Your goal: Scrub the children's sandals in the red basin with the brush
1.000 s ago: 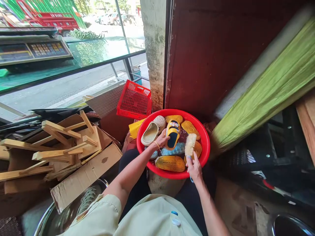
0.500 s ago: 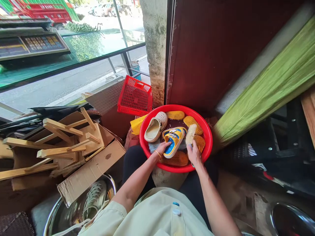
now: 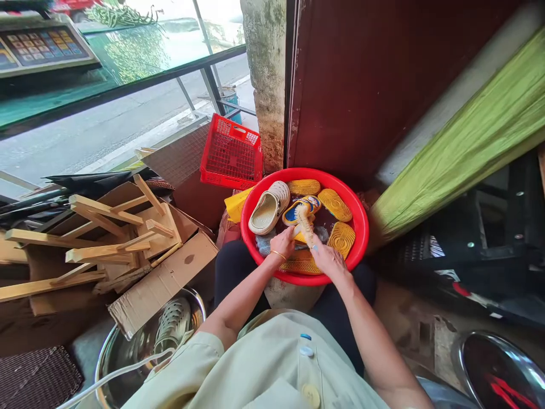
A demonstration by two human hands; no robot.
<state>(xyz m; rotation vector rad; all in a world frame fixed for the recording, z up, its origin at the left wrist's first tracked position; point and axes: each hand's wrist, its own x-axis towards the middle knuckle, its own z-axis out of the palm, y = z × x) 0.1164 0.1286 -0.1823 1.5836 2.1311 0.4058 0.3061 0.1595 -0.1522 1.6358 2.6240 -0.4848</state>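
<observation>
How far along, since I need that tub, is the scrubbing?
None is surely finished; the greyish clog in the shiny metal basin may be. The left hand holds a yellow-and-blue shoe; the right hand has the cream-bristled brush on it. Possibly left: the beige clog and yellow-soled shoes in the red tub.

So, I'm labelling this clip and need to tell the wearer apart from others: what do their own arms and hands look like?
Both the left hand and the right hand are ungloved. A thin gold-coloured bracelet circles the left wrist; the right shows none. The left sleeve is pale cream and short.
</observation>
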